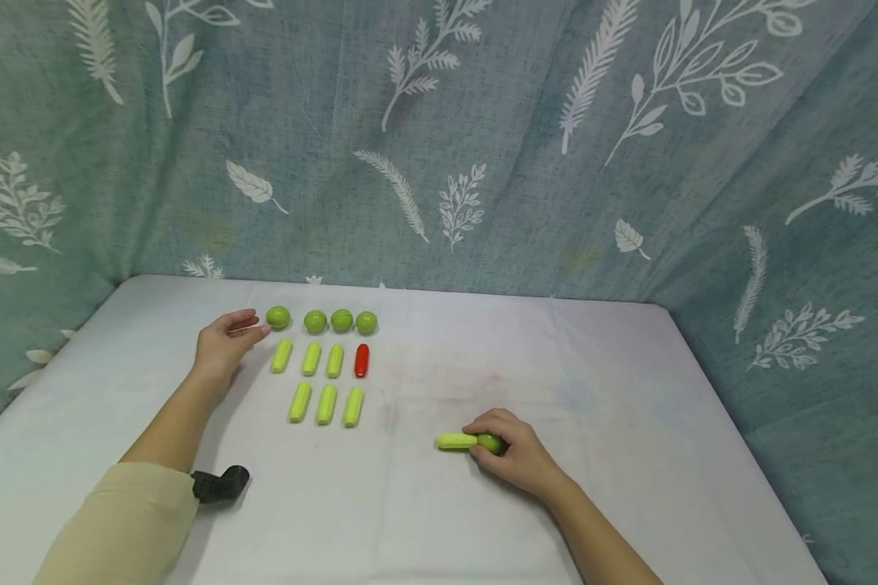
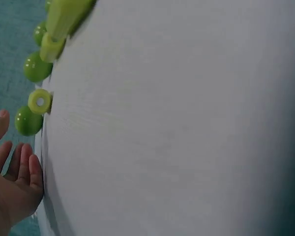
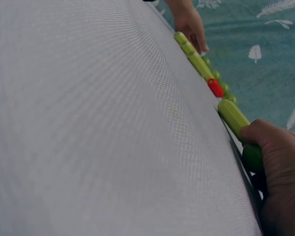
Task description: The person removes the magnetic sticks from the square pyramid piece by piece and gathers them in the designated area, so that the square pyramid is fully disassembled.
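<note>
Over at the left of the table, my left hand (image 1: pixel 224 345) has its fingers loosely extended, with the tips right beside the leftmost round green ball (image 1: pixel 278 317). In the left wrist view that ball (image 2: pixel 28 121) sits just past the fingertips. My right hand (image 1: pixel 512 451) grips another green ball (image 1: pixel 491 443) together with a light green ridged stick (image 1: pixel 457 440), which points left from under the thumb and forefinger. Seen from the right wrist, the thumb lies on the end of the stick (image 3: pixel 233 116), and the ball (image 3: pixel 252 158) is partly hidden under the hand.
Several green balls (image 1: pixel 341 320) form the back row. In front lies a row of light green sticks (image 1: pixel 310 358) ending in a red stick (image 1: pixel 362 361), then a third row of light green sticks (image 1: pixel 326 405). A leaf-patterned curtain (image 1: pixel 439 146) hangs behind the white table (image 1: pixel 600 357).
</note>
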Demonstrator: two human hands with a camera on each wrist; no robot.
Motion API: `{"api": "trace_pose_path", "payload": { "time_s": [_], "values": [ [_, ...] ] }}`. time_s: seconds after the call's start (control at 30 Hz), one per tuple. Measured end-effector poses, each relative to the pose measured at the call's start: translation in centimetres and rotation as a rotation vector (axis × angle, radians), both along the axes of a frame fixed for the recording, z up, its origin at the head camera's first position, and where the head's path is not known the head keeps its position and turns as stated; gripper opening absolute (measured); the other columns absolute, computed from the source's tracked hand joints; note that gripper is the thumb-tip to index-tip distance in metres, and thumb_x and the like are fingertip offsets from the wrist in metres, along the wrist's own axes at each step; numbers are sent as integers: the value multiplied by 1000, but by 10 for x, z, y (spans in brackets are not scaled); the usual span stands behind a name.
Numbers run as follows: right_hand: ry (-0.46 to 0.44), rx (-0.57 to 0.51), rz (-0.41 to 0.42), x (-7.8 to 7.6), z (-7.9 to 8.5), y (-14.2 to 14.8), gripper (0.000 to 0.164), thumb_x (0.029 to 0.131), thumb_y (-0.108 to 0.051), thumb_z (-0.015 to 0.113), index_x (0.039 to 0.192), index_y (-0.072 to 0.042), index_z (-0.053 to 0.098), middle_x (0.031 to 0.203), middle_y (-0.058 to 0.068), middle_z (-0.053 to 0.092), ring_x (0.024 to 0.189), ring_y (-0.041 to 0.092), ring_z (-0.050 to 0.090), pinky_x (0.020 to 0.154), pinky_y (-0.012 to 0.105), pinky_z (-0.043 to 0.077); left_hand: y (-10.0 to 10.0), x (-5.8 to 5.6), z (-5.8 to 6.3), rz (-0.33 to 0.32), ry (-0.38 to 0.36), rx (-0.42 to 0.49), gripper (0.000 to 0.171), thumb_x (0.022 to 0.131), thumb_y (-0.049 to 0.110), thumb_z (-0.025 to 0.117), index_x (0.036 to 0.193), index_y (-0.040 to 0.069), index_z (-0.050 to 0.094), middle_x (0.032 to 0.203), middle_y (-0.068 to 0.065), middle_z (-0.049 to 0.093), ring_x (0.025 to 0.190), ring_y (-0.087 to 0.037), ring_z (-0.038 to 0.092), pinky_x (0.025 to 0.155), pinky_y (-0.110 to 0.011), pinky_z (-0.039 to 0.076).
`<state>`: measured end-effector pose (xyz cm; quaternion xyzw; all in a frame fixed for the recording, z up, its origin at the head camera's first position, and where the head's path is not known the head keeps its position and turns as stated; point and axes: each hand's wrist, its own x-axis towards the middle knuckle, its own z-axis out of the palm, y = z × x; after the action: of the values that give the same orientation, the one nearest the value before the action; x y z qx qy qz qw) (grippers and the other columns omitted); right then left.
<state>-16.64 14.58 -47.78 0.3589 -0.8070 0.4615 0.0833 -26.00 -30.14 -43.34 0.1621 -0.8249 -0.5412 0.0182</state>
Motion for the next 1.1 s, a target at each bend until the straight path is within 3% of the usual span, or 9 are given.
{"api": "trace_pose_path", "payload": {
  "time_s": [0.1,0.2,0.3,0.43,0.67,0.93,1.1],
  "values": [
    [-10,3,-10,3,-1,-2,27,78,0,73,103,-11,69,101,3,66,91,16,59,74,25,50,-2,-11,2,-78,-2,-54,72,92,36,60,148,6,26,148,-21,33,134,-37,34,106,-48,34],
    [-32,10,-22,8,-1,-3,28,77,2,73,102,-9,69,101,5,66,91,19,60,76,25,50,-3,-18,4,-184,-13,-172,70,94,35,58,149,5,26,147,-26,30,132,-42,34,103,-51,36],
    [-55,12,-17,14,3,-6,27,76,5,72,102,-4,69,100,9,66,91,24,60,76,26,51,-3,-23,5,-243,-31,-270,63,95,32,57,146,6,33,144,-28,32,129,-44,35,99,-53,37],
    [-42,6,-8,20,18,-9,26,75,9,71,100,1,68,98,14,66,89,27,60,74,26,51,2,-28,6,-265,-37,-290,58,94,31,59,143,6,40,141,-27,36,127,-43,37,99,-53,38],
    [-46,-2,-5,23,35,-10,25,75,10,70,99,2,68,98,14,66,89,27,60,75,27,50,8,-31,4,-308,-7,-275,66,92,33,61,145,4,35,142,-25,38,124,-41,41,100,-51,38],
    [-36,8,-3,19,37,-10,25,75,10,71,99,3,68,97,16,66,88,29,60,74,27,51,3,-28,4,-286,-18,-243,75,90,39,63,147,5,30,145,-24,36,130,-41,36,104,-53,34],
    [-3,6,-12,10,21,-7,27,75,7,73,101,3,67,98,15,66,89,29,60,74,28,51,1,-19,6,-307,8,-256,73,91,37,63,146,2,31,144,-26,36,131,-43,34,103,-55,34]
  ]
}}
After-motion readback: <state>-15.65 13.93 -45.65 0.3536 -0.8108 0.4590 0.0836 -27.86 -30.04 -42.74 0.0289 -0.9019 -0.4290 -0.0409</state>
